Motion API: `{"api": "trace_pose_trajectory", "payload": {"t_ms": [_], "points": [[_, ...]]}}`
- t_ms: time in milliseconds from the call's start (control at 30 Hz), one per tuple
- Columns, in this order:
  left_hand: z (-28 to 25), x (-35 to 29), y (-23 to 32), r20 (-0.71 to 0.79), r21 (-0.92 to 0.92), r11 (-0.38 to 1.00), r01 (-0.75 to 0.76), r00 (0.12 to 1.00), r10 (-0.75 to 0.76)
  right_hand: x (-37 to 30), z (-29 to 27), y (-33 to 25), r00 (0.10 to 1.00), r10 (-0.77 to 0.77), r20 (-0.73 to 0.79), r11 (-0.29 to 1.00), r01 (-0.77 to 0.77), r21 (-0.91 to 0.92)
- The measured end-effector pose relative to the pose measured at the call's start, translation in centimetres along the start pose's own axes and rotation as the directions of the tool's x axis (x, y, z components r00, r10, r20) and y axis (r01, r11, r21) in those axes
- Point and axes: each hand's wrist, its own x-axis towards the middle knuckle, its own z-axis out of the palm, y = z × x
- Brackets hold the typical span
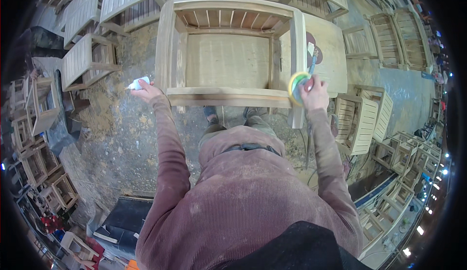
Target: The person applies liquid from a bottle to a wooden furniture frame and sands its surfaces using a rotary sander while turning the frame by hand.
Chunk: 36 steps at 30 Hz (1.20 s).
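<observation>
A pale wooden furniture frame [228, 94] with a slatted far side lies in front of me. My left hand [146, 93] is closed around a small white bottle [139, 83] with a narrow tip, held just off the frame's left corner. At the near right corner, my right hand [316, 95] grips a round sander [295, 89] with a yellow-green rim. The sander is at the frame's corner; I cannot tell whether its disc touches the wood. A blue hose piece [313, 64] extends from beyond the sander.
Under the frame is a plywood board [333, 41] with dark red round marks. Slatted wooden furniture pieces [90, 61] stand at left, with more [357, 121] at right and along the far side. A black box-like thing [125, 221] sits behind my left arm. The floor [114, 148] is stained.
</observation>
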Motion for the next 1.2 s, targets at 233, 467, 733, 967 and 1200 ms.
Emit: {"api": "trace_pose_trajectory", "payload": {"t_ms": [233,467,733,967,1200], "points": [[0.0,-0.1,0.5,0.016,0.23,0.971,-0.059,0.998,0.057,16.2,-0.4,-4.6,0.992,-0.044,-0.12,0.999,0.043,-0.017],[-0.8,2.2,-2.4,0.027,0.4,0.907,-0.132,0.991,0.132,25.3,-2.5,-10.6,0.991,-0.051,-0.121,0.999,0.051,-0.004],[-0.6,2.2,-3.3,0.006,0.366,0.917,-0.162,0.985,0.171,11.0,-1.0,-3.2,0.968,-0.251,-0.017,0.966,0.251,0.06],[-0.6,2.4,-3.5,0.026,0.45,0.873,-0.19,0.979,0.2,5.7,2.1,7.7,0.984,0.048,-0.173,0.773,0.073,0.631],[1.4,1.9,-2.5,0.024,0.451,0.875,-0.173,0.983,0.182,18.6,18.7,11.9,0.981,-0.057,0.185,0.748,-0.081,0.659]]}}
